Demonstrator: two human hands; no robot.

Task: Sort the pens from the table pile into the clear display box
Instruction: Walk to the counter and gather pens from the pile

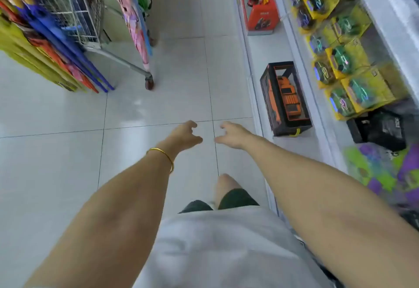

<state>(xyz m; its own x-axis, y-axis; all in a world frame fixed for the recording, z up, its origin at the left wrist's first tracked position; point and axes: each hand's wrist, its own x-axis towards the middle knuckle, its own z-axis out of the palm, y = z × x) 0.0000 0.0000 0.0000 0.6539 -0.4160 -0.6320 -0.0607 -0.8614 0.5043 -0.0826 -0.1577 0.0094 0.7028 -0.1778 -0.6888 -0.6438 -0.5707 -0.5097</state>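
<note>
Glossy white floor tiles [158,97] of a shop aisle fill the view, bounded on the right by a long white shelf unit [265,52] of boxed toys and at the far left by a wire-mesh trolley [74,11]. Both arms are stretched forward over the floor. The left hand [183,137], a thin gold bangle [162,154] at its wrist, and the right hand [233,134] are loosely curled, and nothing is held. No pens, table pile or clear display box can be seen, so the sorting is judged not yet begun, all of it left.
</note>
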